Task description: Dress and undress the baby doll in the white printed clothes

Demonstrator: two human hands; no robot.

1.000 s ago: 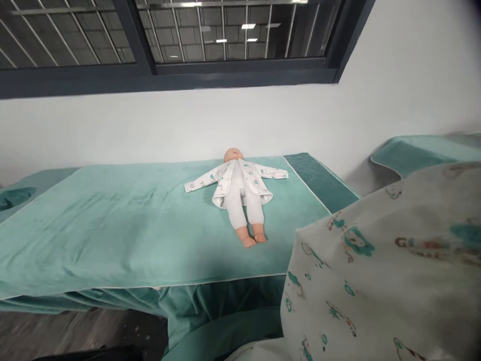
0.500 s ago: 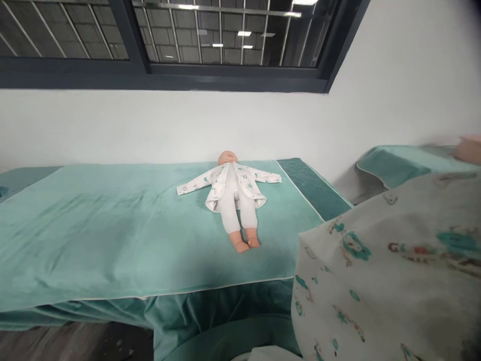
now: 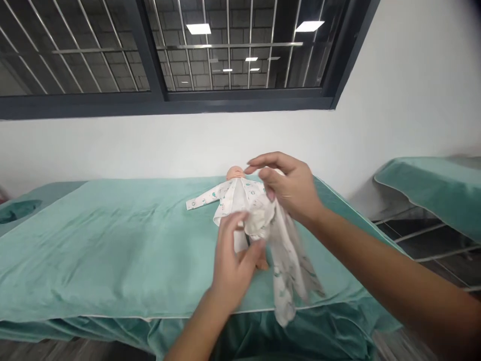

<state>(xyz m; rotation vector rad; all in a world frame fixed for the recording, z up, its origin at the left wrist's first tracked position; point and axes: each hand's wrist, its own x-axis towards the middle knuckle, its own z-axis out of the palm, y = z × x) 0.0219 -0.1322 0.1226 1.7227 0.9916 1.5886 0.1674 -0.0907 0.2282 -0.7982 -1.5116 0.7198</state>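
White patterned baby trousers (image 3: 289,265) hang in front of me, legs down and waist bunched, blurred by motion. My right hand (image 3: 293,188) has its lower fingers closed on the bunched cloth, while the index finger stretches out to the left. Beside the waist, my left hand (image 3: 235,258) has thumb and fingers apart; whether it touches the cloth I cannot tell. Behind both hands a baby doll (image 3: 235,173) lies on its back, in an open white patterned jacket (image 3: 205,199) with one sleeve spread left. The trousers and hands hide much of its legs and other sleeve.
A pale green sheet (image 3: 112,240) covers the bed under the doll. Against the far side stands a white wall (image 3: 169,145) below a barred window (image 3: 225,55). At the right is another green-covered surface (image 3: 432,185) above metal bars.
The patterned cloth has moved from the right foreground to the middle, where it now hangs as trousers. Both my hands have come into view in front of the doll. The camera has tilted up slightly.
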